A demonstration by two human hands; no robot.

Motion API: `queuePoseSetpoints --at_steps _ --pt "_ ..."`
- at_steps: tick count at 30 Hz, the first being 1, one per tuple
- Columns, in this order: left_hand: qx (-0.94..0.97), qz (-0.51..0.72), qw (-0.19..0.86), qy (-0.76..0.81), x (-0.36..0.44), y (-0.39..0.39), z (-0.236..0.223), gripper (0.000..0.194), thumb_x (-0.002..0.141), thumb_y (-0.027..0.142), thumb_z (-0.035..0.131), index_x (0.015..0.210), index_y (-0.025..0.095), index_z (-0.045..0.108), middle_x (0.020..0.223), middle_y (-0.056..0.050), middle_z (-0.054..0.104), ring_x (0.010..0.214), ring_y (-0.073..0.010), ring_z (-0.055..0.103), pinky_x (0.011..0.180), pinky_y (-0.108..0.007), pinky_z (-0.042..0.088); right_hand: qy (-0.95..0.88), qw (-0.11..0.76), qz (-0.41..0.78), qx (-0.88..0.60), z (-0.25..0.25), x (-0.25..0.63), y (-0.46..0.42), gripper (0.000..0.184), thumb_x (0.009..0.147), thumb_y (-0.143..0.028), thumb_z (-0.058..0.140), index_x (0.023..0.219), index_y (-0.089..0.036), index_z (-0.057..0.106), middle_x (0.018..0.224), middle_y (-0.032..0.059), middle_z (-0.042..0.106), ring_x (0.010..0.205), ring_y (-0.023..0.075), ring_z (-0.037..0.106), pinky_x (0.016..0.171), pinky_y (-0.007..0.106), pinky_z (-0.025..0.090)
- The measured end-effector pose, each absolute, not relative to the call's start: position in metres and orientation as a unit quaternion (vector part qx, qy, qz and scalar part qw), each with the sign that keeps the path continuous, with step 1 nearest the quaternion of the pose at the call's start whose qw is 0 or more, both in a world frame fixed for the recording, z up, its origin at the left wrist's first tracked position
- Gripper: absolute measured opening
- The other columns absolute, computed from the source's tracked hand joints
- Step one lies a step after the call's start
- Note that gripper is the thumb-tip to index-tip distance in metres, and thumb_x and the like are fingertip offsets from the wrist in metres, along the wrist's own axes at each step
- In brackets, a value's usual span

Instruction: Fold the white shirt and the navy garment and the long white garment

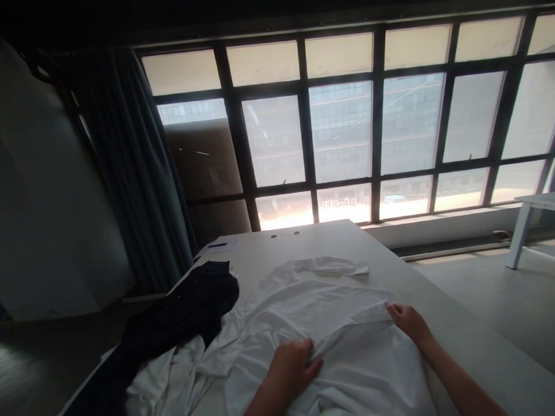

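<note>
White shirt (351, 375) lies wrinkled on the desk (297, 244), long axis running near to far. Left hand (290, 371) is near centre, fingers together, gripping a raised fold. Right hand (411, 324) is farther right, fingers pinched on the fold's other end. Crumpled dark cloth (185, 314) touches the shirt's left side.

Left hand (290, 371) curled, knuckles up, right hand (409, 323) farther forward and to the side, fingertips (391, 307) pinched together
</note>
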State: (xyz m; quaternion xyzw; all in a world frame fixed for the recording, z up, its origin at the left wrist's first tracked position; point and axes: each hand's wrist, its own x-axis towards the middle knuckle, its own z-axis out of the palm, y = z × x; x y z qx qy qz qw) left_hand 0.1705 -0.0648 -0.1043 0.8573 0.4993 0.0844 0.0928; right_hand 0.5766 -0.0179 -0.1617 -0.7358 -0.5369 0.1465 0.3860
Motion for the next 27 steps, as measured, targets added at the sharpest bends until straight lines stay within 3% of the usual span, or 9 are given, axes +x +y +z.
queuePoseSetpoints --at_steps 3,6,9,13,16,19,22,25,27 --pt "0.876 0.117 0.071 0.463 0.169 -0.065 -0.100 0.020 0.089 0.045 0.063 0.092 0.027 0.069 0.094 -0.004 0.071 0.091 -0.0236 0.066 0.082 -0.034 0.049 -0.547 0.392 0.147 -0.724 -0.158 0.573 -0.023 0.061 0.084 -0.070 0.037 0.060 -0.021 0.063 0.056 0.0021 0.059 0.066 0.0232 0.065 0.061 0.028 0.040" --pt "0.886 0.161 0.042 0.432 0.169 -0.064 -0.100 0.019 0.085 0.043 0.071 0.084 0.025 0.070 0.104 -0.006 0.066 0.104 -0.0252 0.059 0.095 -0.039 0.046 -0.547 0.401 0.147 -0.720 -0.154 0.573 -0.026 0.063 0.082 -0.072 0.037 0.056 -0.020 0.059 0.054 0.0010 0.057 0.065 0.0217 0.061 0.060 0.027 0.039" --pt "0.883 0.184 0.053 0.428 0.170 -0.065 -0.104 0.024 0.086 0.046 0.071 0.102 0.028 0.072 0.119 -0.006 0.065 0.116 -0.0270 0.056 0.109 -0.044 0.041 -0.535 0.408 0.147 -0.725 -0.146 0.579 -0.029 0.063 0.084 -0.071 0.035 0.062 -0.019 0.063 0.059 0.0027 0.063 0.066 0.0221 0.062 0.061 0.028 0.040" --pt "0.893 0.174 0.092 0.405 0.168 -0.066 -0.106 0.053 0.092 0.048 0.064 0.142 0.038 0.052 0.141 -0.002 0.061 0.131 -0.0260 0.052 0.120 -0.046 0.033 -0.493 0.417 0.112 -0.755 -0.135 0.601 -0.032 0.061 0.087 -0.070 0.034 0.071 -0.020 0.064 0.071 0.0097 0.071 0.071 0.0254 0.064 0.066 0.031 0.043" --pt "0.900 0.168 0.101 0.390 0.164 -0.065 -0.104 0.050 0.095 0.050 0.057 0.144 0.039 0.051 0.150 -0.002 0.055 0.139 -0.0258 0.048 0.123 -0.047 0.030 -0.464 0.393 0.067 -0.791 -0.136 0.630 -0.036 0.057 0.087 -0.069 0.035 0.073 -0.022 0.062 0.076 0.0138 0.072 0.076 0.0285 0.065 0.068 0.034 0.043" --pt "0.894 0.144 0.109 0.409 0.160 -0.063 -0.102 0.054 0.095 0.060 0.052 0.145 0.040 0.050 0.155 -0.002 0.049 0.146 -0.0287 0.040 0.126 -0.056 0.021 -0.454 0.314 0.065 -0.832 -0.146 0.658 -0.044 0.050 0.089 -0.062 0.036 0.076 -0.022 0.064 0.080 0.0162 0.072 0.079 0.0311 0.068 0.070 0.037 0.046" --pt "0.880 0.116 0.122 0.445 0.159 -0.064 -0.105 0.063 0.094 0.071 0.045 0.150 0.040 0.045 0.162 -0.003 0.041 0.151 -0.0326 0.032 0.124 -0.065 0.013 -0.441 0.235 0.040 -0.865 -0.150 0.666 -0.052 0.042 0.088 -0.049 0.041 0.096 -0.017 0.069 0.094 0.0206 0.072 0.086 0.0343 0.070 0.073 0.041 0.050" --pt "0.873 0.107 0.132 0.457 0.160 -0.064 -0.109 0.067 0.094 0.074 0.040 0.152 0.040 0.043 0.165 -0.004 0.035 0.153 -0.0324 0.026 0.124 -0.067 0.007 -0.433 0.180 -0.049 -0.882 -0.146 0.645 -0.054 0.054 0.090 -0.048 0.040 0.126 -0.014 0.063 0.123 0.0260 0.064 0.106 0.0422 0.065 0.083 0.055 0.051" --pt "0.869 0.101 0.137 0.464 0.161 -0.062 -0.111 0.068 0.094 0.075 0.040 0.153 0.041 0.041 0.166 -0.003 0.032 0.154 -0.0316 0.023 0.124 -0.067 0.005 -0.493 0.163 -0.063 -0.852 -0.143 0.621 -0.053 0.058 0.091 -0.049 0.039 0.134 -0.016 0.059 0.134 0.0247 0.059 0.117 0.0434 0.060 0.091 0.061 0.049"
